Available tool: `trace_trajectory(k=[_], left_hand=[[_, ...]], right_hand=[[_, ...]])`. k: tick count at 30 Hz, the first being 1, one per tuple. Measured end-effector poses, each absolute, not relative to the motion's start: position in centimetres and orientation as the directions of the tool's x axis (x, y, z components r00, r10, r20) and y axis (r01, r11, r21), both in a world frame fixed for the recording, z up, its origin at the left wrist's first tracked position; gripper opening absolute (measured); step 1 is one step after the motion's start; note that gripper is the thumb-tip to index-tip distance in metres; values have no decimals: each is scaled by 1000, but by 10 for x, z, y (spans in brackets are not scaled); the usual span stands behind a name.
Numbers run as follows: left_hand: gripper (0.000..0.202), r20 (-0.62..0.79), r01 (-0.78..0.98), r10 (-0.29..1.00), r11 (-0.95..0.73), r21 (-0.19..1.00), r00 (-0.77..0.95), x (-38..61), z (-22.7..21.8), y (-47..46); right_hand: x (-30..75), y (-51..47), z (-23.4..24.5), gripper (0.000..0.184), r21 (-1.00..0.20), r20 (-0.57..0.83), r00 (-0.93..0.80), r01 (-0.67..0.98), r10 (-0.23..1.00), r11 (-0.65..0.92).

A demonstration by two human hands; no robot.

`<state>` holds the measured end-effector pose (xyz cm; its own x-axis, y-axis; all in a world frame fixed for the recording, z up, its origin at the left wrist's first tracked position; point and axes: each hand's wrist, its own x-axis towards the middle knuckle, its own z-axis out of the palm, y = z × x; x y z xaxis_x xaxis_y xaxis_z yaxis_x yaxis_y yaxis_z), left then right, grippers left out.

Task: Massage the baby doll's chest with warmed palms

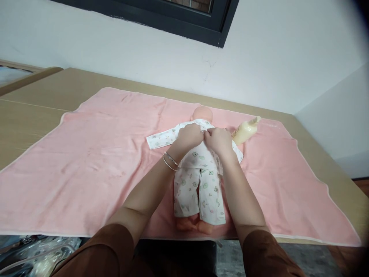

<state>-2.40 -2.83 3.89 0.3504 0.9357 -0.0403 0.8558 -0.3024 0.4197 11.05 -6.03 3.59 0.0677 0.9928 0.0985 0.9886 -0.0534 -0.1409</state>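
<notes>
A baby doll lies on its back in a white printed shirt (198,157) and matching trousers (211,194). Its bare head (202,114) points toward the wall and its feet (205,227) toward me. My left hand (190,135) is closed at the upper chest, pinching the shirt front. Right beside it, my right hand (218,141) also has its fingers closed on the shirt front. Their fingertips nearly meet, and what lies between them is hidden. One shirt sleeve (163,138) stretches out to the left. A pale yellow bottle (246,131) lies near the right sleeve.
A pink blanket (95,154) with a white edge covers much of the wooden table (86,79). Behind the table is a white wall with a dark window frame (184,29). Clear plastic bags (54,256) sit below the table's front edge at left.
</notes>
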Motion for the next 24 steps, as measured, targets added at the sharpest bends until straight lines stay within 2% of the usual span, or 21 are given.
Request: trace_trajectory(k=[4,13,24], left_hand=[[38,49,835,944,-312,453,326,-21,22,-19],[34,104,852,958,-287,438,269,-13,14,-21],[37,100,854,953,-300,425,285,-12,10,-19]], right_hand=[[118,-56,30,45,-172,130,57,985,990,-34],[124,-49,20,42,-203,124,80,978,989,-54],[129,-39,6,51,-288,113,118,954,987,-82]])
